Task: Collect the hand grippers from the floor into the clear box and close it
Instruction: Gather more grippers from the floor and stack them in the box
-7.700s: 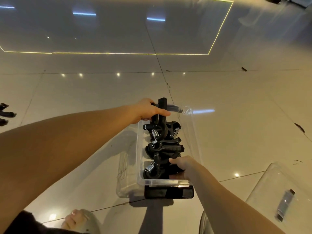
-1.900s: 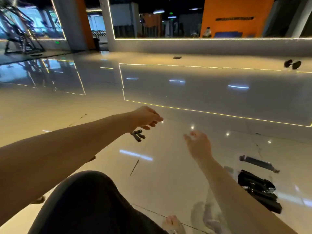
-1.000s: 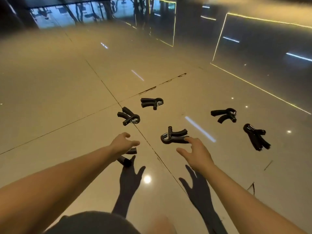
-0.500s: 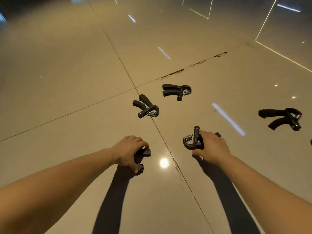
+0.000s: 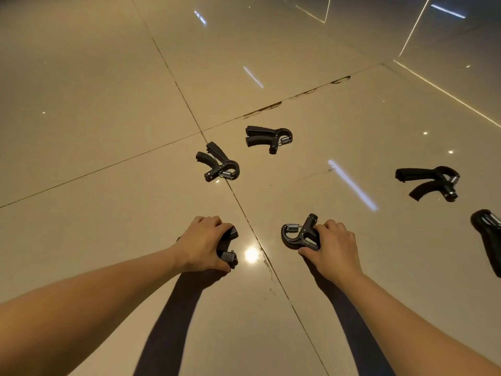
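Observation:
Several black hand grippers with steel springs lie on the glossy beige tiled floor. My left hand [image 5: 202, 244] is closed over one hand gripper [image 5: 229, 246], mostly hidden under my fingers. My right hand [image 5: 334, 248] grips the handles of another hand gripper [image 5: 296, 236], whose spring end points left. Loose ones lie ahead: one at centre [image 5: 218, 165], one behind it [image 5: 268, 138], one at the right [image 5: 429, 183], and one cut off by the right edge [image 5: 489, 237]. The clear box is out of view.
Tile joints [image 5: 244, 207] cross between my hands. A lit strip [image 5: 444, 90] borders a darker floor area at the far right. Bright ceiling-light reflections dot the floor.
The view turned from the clear box to this patch of floor. Both hands came down and closed on a hand gripper each; since half a second ago they have hardly moved.

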The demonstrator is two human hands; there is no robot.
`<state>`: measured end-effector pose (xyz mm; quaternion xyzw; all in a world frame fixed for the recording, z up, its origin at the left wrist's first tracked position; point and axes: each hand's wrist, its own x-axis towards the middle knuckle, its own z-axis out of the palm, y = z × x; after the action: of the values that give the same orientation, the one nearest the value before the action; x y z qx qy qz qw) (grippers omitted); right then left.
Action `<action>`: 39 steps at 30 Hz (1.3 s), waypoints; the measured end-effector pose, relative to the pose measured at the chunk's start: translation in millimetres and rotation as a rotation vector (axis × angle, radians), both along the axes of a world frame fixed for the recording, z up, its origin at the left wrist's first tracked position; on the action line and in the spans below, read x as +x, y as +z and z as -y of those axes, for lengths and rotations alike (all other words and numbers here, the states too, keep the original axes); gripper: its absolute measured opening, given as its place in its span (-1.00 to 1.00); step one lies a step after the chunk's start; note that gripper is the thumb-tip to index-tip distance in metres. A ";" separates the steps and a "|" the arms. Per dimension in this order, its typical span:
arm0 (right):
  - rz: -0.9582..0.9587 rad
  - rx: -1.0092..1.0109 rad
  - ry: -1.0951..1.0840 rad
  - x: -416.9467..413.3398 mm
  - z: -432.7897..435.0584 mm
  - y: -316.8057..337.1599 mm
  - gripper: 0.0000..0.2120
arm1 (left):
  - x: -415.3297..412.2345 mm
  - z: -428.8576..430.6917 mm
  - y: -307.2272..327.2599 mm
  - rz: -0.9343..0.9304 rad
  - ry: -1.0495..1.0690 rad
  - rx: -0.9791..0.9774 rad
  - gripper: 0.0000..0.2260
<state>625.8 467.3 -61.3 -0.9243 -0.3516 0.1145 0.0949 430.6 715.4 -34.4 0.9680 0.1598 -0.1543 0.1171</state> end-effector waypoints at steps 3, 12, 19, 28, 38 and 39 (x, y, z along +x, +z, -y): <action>-0.026 0.043 -0.032 -3.2 15.5 11.2 -0.47 | 10.6 19.7 10.7 0.113 0.153 -0.172 -0.15; 0.038 0.225 -0.138 -2.7 86.7 101.0 -0.48 | 64.6 92.3 115.1 0.377 0.231 -0.518 -0.13; 0.156 0.447 -0.260 -42.6 149.1 202.6 -0.41 | 42.6 159.1 220.2 0.556 0.061 -0.574 -0.08; 0.325 0.613 -0.232 -153.5 255.3 312.7 -0.52 | -48.0 261.7 324.4 0.741 -0.108 -0.560 -0.08; 0.575 0.456 -0.309 -257.7 422.6 423.0 -0.46 | -128.6 412.9 427.4 0.859 -0.367 -0.598 -0.12; 0.591 0.433 -0.329 -266.2 441.4 431.5 -0.46 | -130.7 429.3 433.1 0.853 -0.387 -0.616 -0.11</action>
<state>359.5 25.9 370.2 -0.9199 -0.2273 -0.2498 0.1994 300.0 286.1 398.7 0.8774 -0.1347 0.1928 0.4182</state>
